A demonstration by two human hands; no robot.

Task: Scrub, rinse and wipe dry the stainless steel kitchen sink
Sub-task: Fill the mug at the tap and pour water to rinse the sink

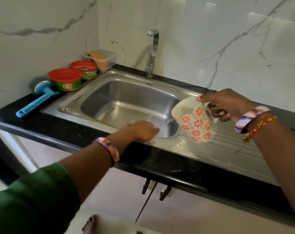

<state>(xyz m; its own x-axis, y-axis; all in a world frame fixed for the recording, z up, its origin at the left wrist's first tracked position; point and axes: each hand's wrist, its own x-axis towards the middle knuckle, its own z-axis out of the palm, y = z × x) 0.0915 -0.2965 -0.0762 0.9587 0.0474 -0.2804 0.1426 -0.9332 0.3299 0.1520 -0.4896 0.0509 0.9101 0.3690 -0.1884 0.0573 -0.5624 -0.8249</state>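
The stainless steel sink (102, 80) is set in a black counter, its bowl on the left and a ribbed drainboard (231, 146) on the right. My right hand (226, 105) grips the handle of a cream mug with red flowers (195, 122), tilted toward the bowl, and a thin stream of water falls from its lip. My left hand (143, 130) rests on the sink's front rim under that stream, blurred; its fingers look flat on the wet steel. Whether it holds anything I cannot make out. The drain (129, 123) shows just behind it.
A chrome tap (152, 53) stands behind the bowl. Left of the sink lie a blue handled scrub brush (36, 98), two red-lidded dish soap tubs (64, 80) (84, 69) and a clear plastic box (101, 59). Marble wall tiles rise behind. Cupboard door handles (146, 186) hang below the counter edge.
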